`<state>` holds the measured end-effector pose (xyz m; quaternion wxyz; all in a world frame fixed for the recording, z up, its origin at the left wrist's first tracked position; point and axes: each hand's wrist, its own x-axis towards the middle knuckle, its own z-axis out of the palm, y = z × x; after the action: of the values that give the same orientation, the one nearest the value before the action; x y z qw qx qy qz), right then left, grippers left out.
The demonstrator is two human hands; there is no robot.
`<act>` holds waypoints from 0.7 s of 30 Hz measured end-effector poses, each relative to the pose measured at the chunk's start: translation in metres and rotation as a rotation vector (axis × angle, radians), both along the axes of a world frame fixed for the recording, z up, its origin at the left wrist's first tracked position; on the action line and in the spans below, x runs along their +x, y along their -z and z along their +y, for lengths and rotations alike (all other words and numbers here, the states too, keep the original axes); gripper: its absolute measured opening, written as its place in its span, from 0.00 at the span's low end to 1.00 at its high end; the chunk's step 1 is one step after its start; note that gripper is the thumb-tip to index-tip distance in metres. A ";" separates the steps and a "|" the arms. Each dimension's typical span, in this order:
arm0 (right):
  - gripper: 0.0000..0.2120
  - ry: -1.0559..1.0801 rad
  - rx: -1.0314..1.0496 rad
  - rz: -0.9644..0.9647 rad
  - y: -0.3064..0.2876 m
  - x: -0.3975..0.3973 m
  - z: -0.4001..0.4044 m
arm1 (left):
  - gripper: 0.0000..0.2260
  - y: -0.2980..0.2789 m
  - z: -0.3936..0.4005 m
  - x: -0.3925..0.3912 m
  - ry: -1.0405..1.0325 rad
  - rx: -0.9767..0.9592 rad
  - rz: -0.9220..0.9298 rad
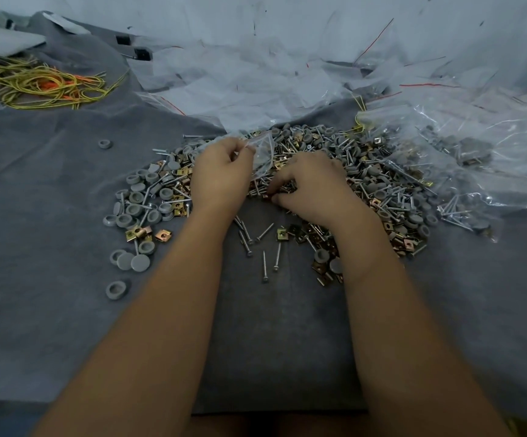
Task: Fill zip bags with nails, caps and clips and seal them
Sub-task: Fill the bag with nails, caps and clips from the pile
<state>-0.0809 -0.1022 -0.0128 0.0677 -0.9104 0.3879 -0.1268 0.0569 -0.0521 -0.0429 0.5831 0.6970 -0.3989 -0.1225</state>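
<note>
A wide heap of silver nails, grey round caps and brass square clips lies on the grey cloth. My left hand pinches the mouth of a small clear zip bag above the heap. Just to its right, my right hand is curled over the pile and pinches small pieces at its fingertips; which pieces is hard to tell.
Empty zip bags with red seal lines are piled at the back. Filled bags lie at the right. A tangle of yellow and orange wire sits at the far left. A lone cap rests on the cloth.
</note>
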 end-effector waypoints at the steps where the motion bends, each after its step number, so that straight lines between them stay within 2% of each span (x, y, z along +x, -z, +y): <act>1: 0.05 -0.006 -0.026 -0.012 0.003 -0.001 0.000 | 0.12 0.000 0.000 0.000 0.003 -0.004 0.004; 6: 0.06 0.003 -0.049 -0.141 0.010 -0.003 -0.001 | 0.10 -0.001 0.001 -0.002 0.014 -0.020 0.006; 13: 0.05 0.029 0.237 -0.631 0.002 -0.008 0.007 | 0.08 -0.002 0.002 -0.001 0.035 -0.029 -0.005; 21: 0.07 0.006 0.230 -0.744 0.002 0.004 0.008 | 0.08 -0.010 0.010 -0.007 0.210 -0.075 0.015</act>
<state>-0.0773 -0.0942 -0.0147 0.3048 -0.7877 0.3512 -0.4042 0.0499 -0.0420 -0.0326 0.5956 0.6282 -0.4697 -0.1733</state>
